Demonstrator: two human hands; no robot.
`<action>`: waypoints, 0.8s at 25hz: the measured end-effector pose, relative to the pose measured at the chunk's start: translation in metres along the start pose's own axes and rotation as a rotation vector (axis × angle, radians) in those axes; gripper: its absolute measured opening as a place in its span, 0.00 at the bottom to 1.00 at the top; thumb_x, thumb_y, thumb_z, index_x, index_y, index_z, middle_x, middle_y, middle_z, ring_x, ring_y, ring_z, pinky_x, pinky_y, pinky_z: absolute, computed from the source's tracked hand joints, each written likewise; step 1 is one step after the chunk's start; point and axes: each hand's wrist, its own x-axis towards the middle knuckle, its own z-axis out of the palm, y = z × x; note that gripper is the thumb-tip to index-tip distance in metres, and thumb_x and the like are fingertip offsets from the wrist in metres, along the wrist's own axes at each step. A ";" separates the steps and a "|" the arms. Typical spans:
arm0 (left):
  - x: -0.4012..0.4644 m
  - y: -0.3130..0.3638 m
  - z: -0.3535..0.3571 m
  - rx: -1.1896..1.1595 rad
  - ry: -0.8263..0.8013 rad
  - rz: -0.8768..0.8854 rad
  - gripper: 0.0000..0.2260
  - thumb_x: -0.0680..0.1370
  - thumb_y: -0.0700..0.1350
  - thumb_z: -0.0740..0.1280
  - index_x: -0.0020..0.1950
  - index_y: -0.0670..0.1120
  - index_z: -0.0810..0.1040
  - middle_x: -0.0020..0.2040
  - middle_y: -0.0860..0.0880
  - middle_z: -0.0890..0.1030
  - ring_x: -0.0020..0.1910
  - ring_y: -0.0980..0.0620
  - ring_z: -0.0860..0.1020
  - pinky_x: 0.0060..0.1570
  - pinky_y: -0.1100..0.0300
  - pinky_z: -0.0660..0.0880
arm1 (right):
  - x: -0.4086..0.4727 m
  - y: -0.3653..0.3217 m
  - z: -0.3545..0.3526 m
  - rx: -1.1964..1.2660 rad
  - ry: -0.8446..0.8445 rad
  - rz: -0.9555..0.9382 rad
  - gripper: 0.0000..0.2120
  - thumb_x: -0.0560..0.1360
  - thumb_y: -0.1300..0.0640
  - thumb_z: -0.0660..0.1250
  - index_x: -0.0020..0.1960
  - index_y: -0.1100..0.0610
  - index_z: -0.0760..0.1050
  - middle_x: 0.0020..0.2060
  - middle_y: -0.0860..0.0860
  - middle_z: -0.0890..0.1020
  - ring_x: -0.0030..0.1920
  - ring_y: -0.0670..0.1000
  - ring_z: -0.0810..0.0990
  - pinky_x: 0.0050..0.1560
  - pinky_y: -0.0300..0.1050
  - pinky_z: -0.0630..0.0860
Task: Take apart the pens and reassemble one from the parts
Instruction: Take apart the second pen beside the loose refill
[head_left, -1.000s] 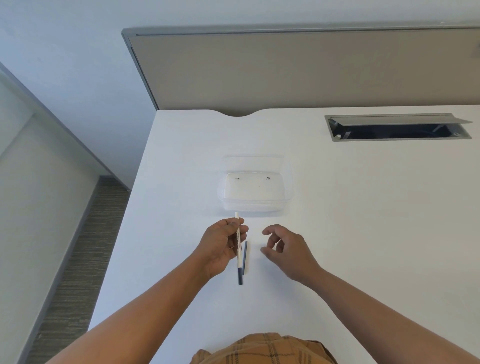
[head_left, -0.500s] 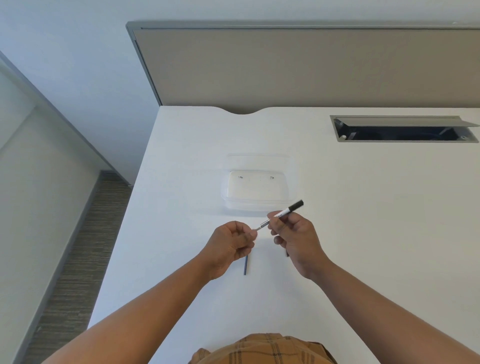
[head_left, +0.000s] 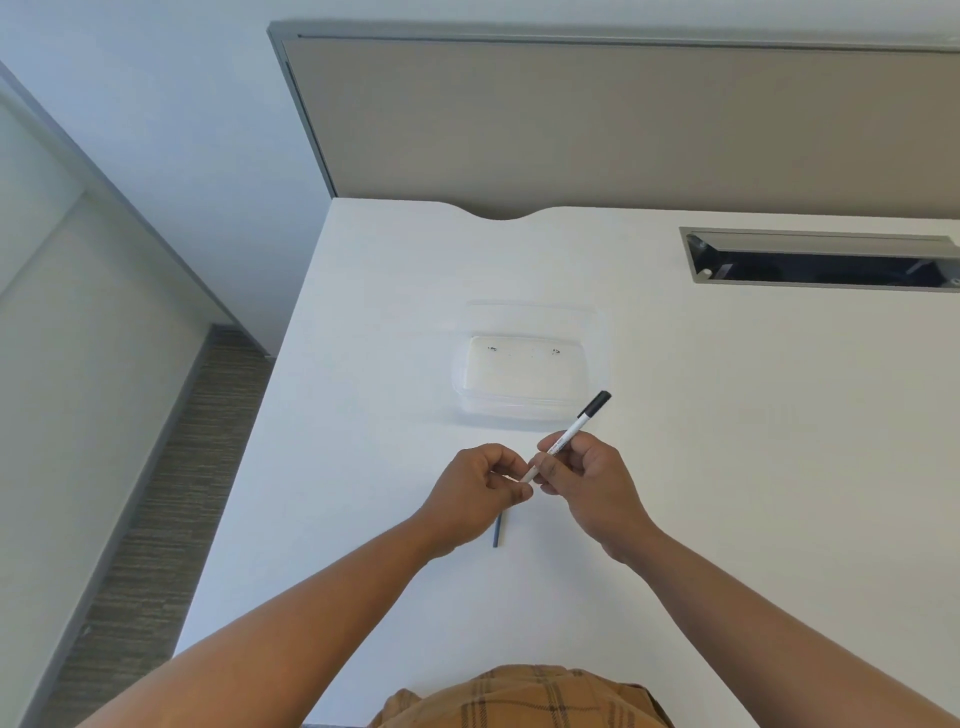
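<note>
A white pen (head_left: 575, 429) with a black end cap slants up to the right above the white table (head_left: 727, 467). My right hand (head_left: 589, 480) grips its barrel near the middle. My left hand (head_left: 480, 486) pinches the pen's lower left tip between its fingers. A thin dark blue pen part (head_left: 497, 531) lies on the table just below my left hand, partly hidden by it.
A clear plastic container (head_left: 524, 371) stands on the table just beyond the hands. A recessed cable slot (head_left: 821, 260) sits at the far right. A grey partition (head_left: 623, 124) backs the table. The table's left edge drops to a carpeted floor.
A second ago my left hand alone held the pen upright and my right hand was open. Now both hands hold the pen, tilted with its black cap up right.
</note>
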 end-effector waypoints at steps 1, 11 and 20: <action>0.000 0.000 0.000 -0.008 -0.003 -0.007 0.05 0.75 0.40 0.74 0.49 0.48 0.82 0.47 0.46 0.86 0.45 0.46 0.85 0.53 0.52 0.79 | 0.001 0.001 0.000 0.017 0.004 0.003 0.02 0.79 0.63 0.70 0.51 0.60 0.79 0.42 0.60 0.87 0.41 0.51 0.86 0.47 0.44 0.82; 0.007 -0.006 0.008 0.060 0.019 -0.008 0.10 0.77 0.37 0.69 0.52 0.50 0.83 0.49 0.53 0.87 0.50 0.52 0.85 0.55 0.57 0.81 | 0.009 0.007 0.001 -0.032 0.014 -0.001 0.02 0.80 0.62 0.67 0.50 0.56 0.76 0.42 0.56 0.86 0.44 0.55 0.88 0.48 0.48 0.84; 0.007 -0.006 0.003 0.248 0.031 0.040 0.10 0.78 0.39 0.69 0.54 0.51 0.84 0.47 0.53 0.85 0.43 0.63 0.81 0.43 0.77 0.72 | 0.013 0.005 -0.001 -0.001 0.029 -0.030 0.01 0.82 0.61 0.65 0.52 0.56 0.74 0.46 0.60 0.85 0.44 0.54 0.88 0.45 0.47 0.83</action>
